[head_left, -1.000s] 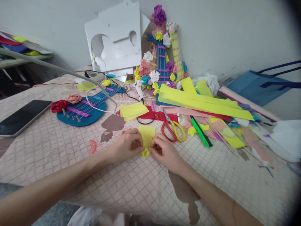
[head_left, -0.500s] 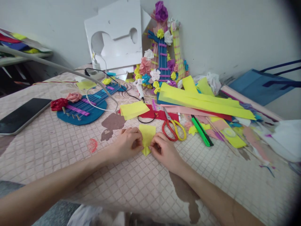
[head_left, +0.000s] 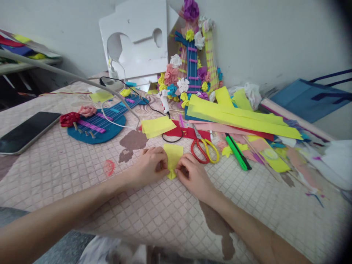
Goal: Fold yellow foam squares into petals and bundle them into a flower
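Note:
A small yellow paper piece lies on the quilted pink cloth at the middle of the view. My left hand pinches its left side with curled fingers. My right hand pinches its right side, fingertips pressed together at the folded lower end. Both hands rest on the cloth and nearly touch each other.
Red-and-yellow scissors and a green utility knife lie just right of the hands. Yellow paper strips, a glue gun, a blue felt guitar, a dark phone and a flower-covered craft surround them.
The hands stay on the yellow paper and have folded its lower end tighter; the view has shifted slightly.

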Action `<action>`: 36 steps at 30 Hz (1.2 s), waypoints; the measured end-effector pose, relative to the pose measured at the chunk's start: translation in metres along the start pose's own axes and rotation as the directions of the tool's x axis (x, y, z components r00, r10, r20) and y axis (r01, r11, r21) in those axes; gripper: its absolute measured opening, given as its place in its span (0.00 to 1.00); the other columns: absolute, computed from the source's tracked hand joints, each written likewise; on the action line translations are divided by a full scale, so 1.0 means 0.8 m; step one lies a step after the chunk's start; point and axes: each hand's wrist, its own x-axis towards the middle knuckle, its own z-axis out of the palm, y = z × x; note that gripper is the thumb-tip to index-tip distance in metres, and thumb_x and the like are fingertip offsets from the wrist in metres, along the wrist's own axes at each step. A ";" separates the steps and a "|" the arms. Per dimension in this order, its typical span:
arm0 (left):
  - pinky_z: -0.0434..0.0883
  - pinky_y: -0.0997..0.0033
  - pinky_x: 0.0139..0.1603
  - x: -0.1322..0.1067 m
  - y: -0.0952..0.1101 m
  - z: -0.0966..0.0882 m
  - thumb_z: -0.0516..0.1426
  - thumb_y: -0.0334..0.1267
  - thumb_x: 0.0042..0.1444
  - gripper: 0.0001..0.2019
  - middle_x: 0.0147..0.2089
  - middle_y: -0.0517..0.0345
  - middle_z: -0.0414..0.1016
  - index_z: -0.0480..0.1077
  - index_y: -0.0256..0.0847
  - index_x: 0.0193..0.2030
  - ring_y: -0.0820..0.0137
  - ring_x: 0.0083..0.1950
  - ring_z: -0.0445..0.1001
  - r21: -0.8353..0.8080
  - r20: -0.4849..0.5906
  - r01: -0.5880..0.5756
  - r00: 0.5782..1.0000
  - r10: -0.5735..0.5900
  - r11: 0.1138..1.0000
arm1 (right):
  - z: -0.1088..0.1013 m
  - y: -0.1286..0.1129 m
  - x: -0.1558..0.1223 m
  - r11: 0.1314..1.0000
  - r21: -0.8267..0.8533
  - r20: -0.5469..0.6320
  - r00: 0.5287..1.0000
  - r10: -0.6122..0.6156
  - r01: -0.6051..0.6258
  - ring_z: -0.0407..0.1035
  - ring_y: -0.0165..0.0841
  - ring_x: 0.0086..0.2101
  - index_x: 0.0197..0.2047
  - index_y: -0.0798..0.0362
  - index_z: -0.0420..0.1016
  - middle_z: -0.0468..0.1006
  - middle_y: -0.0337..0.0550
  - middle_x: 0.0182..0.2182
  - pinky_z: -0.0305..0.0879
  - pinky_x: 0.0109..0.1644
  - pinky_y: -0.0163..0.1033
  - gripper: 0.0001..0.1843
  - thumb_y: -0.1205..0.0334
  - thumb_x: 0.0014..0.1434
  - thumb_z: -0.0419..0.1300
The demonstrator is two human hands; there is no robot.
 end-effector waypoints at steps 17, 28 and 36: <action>0.60 0.64 0.44 0.000 -0.002 0.004 0.58 0.31 0.47 0.02 0.36 0.57 0.70 0.68 0.39 0.29 0.65 0.42 0.68 0.013 -0.022 0.003 1.000 -0.003 1.000 | 0.002 0.000 -0.001 1.000 -0.025 -0.003 1.000 0.006 -0.006 0.63 0.32 0.34 0.29 0.51 0.62 0.65 0.40 0.32 0.62 0.36 0.37 0.09 0.73 0.53 0.57; 0.60 0.62 0.45 0.000 0.000 0.002 0.58 0.31 0.49 0.02 0.37 0.57 0.71 0.68 0.39 0.29 0.65 0.42 0.69 -0.020 -0.017 0.021 1.000 -0.021 1.000 | 0.001 -0.003 0.000 0.999 -0.025 -0.009 1.000 0.028 -0.028 0.63 0.33 0.34 0.29 0.52 0.62 0.65 0.40 0.32 0.62 0.37 0.38 0.08 0.73 0.54 0.56; 0.59 0.62 0.44 -0.001 -0.007 0.012 0.57 0.33 0.49 0.01 0.36 0.58 0.70 0.67 0.39 0.29 0.65 0.42 0.68 0.008 -0.068 -0.015 0.998 0.016 1.000 | 0.004 -0.001 0.000 0.998 -0.057 -0.019 0.999 0.033 -0.034 0.63 0.33 0.34 0.29 0.52 0.61 0.65 0.40 0.32 0.61 0.37 0.38 0.08 0.72 0.54 0.56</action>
